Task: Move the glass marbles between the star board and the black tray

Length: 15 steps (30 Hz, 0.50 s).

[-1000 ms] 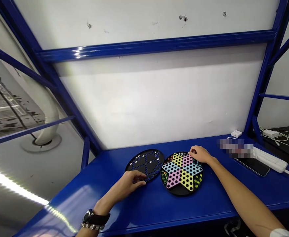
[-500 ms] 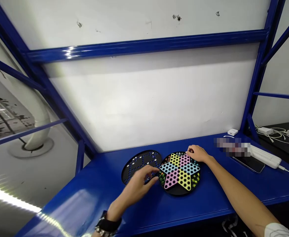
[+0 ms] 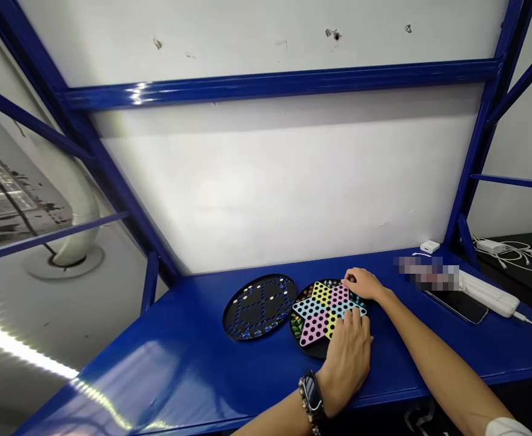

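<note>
A round black Chinese checkers board (image 3: 312,330) lies on the blue table, with a pink, yellow and light-blue star full of holes. Coloured marbles fill the pockets around the star. My left hand (image 3: 350,348) reaches over the board's near right part, back up and fingers stretched forward; its thumb and fingertips are partly hidden. At the far right rim, my right hand (image 3: 362,283) rests with curled fingers, and what they grip is hidden. Left of the board, almost touching it, lies a round black perforated tray (image 3: 252,315) with several white and dark-blue pieces.
On the right are a black phone (image 3: 461,304), a white power strip (image 3: 491,293) with a cable, a blurred-out object (image 3: 429,274) and a small white case (image 3: 429,246). Blue metal posts and a crossbar (image 3: 284,83) frame the white panel behind the table.
My left hand has moved right, from the board's left rim to its near right side, covering part of the star. My right hand stays at the far rim. The view has shifted slightly.
</note>
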### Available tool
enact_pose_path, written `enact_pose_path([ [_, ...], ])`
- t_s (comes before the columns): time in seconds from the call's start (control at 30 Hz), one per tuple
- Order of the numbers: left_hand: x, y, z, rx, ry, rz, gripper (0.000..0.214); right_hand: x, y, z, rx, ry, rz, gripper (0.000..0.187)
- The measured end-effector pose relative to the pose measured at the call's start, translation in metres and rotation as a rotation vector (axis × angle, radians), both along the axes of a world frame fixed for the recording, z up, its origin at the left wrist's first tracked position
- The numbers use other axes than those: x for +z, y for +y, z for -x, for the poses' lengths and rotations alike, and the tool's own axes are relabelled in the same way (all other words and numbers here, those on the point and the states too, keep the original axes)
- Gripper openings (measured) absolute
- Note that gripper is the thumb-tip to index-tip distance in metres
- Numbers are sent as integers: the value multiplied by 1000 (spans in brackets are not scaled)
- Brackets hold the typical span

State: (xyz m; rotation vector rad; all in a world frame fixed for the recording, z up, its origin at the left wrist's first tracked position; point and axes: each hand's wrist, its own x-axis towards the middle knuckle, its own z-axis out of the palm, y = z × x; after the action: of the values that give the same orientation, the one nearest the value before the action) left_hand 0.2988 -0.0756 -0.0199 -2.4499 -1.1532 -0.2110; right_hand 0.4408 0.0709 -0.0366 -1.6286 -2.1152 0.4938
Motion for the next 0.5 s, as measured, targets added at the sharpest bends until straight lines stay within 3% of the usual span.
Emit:
enact_pose_path([
  [0.2, 5, 14, 9, -116, -3, 133, 23, -1, 0, 0, -5, 1, -3, 18],
  [0.5, 0, 14, 6, -44, -32, 226, 28, 0, 1, -1, 1, 0, -5, 20],
])
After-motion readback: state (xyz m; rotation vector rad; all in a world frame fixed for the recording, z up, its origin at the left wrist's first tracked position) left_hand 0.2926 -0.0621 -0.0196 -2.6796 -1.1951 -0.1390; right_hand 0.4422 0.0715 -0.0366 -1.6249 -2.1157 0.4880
